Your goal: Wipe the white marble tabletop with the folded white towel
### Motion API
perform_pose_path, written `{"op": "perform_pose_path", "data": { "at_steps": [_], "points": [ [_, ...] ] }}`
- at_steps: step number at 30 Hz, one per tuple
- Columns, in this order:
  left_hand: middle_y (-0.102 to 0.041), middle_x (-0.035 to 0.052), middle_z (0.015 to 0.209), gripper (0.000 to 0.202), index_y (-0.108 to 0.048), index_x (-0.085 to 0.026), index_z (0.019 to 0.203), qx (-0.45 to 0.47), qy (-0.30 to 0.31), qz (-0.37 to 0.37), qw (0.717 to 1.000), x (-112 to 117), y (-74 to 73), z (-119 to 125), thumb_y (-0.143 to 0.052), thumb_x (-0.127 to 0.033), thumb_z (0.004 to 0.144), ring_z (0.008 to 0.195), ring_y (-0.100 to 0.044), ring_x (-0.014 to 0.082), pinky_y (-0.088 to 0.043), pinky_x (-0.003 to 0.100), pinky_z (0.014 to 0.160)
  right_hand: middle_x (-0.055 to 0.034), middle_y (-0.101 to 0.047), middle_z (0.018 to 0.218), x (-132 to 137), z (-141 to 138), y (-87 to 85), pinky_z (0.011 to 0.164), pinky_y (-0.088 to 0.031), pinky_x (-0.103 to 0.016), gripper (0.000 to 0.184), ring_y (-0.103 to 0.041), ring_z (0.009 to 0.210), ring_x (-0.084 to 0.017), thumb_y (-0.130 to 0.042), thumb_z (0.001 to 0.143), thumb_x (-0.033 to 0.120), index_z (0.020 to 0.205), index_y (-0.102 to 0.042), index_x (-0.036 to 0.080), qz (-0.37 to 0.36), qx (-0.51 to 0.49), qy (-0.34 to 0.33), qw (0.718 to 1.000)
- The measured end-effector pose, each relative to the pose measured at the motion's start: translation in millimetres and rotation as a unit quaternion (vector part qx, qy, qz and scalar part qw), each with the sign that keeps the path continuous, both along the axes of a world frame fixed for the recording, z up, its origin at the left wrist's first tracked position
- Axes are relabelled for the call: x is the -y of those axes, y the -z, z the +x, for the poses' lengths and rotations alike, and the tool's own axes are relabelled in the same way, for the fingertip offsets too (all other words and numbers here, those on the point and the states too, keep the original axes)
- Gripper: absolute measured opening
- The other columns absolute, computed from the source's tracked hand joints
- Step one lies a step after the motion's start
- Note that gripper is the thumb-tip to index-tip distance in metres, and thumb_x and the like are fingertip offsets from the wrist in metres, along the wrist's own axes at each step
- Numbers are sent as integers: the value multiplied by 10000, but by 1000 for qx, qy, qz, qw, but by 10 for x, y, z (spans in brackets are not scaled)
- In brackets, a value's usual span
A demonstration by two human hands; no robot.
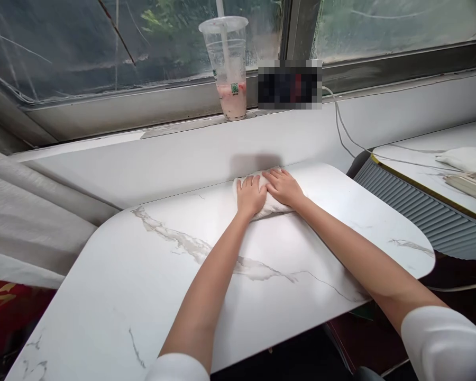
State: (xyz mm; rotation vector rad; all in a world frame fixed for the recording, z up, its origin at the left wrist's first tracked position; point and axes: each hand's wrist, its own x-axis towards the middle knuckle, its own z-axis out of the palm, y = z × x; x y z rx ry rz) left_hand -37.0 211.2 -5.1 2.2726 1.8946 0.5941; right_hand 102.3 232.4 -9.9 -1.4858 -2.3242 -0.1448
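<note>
A folded white cloth lies on the white marble-patterned table, close to the wall at its far edge. My left hand rests flat on the left part of the cloth, its fingers spread and pointing away from me. On the right part lies my right hand, palm down, with its fingers stretched toward the upper left. Both hands press on the cloth from above and nearly touch each other. They cover much of it, so its folds show only in part.
On the window ledge stands a clear plastic cup with a straw and pink drink, beside a blurred-out object with a white cable. A pale curtain hangs at the left. A second table with a fluted side stands at the right.
</note>
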Motion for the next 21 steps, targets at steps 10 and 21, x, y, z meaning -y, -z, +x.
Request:
{"op": "perform_pose_path", "data": {
  "at_steps": [10, 21],
  "points": [
    [-442, 135, 1561, 514, -425, -119, 1485, -46, -2, -15, 999, 1190, -12, -196, -306, -282, 1013, 1486, -340, 250, -173, 520, 1258, -112, -453, 1536, 1114, -78, -67, 1219, -263, -451, 564, -382, 1453, -228, -296, 1015, 366, 1487, -461, 106, -82, -6, -87, 993],
    [-354, 155, 1604, 534, -379, -100, 1514, -59, 43, -12, 997, 2240, 1, -393, -319, -266, 1010, 1518, -260, 272, -182, 562, 1253, -167, -448, 1529, 2218, -212, -19, 1192, -307, -480, 567, -403, 1439, -272, -259, 1040, 367, 1494, -455, 90, -25, 21, -96, 995]
  ]
}}
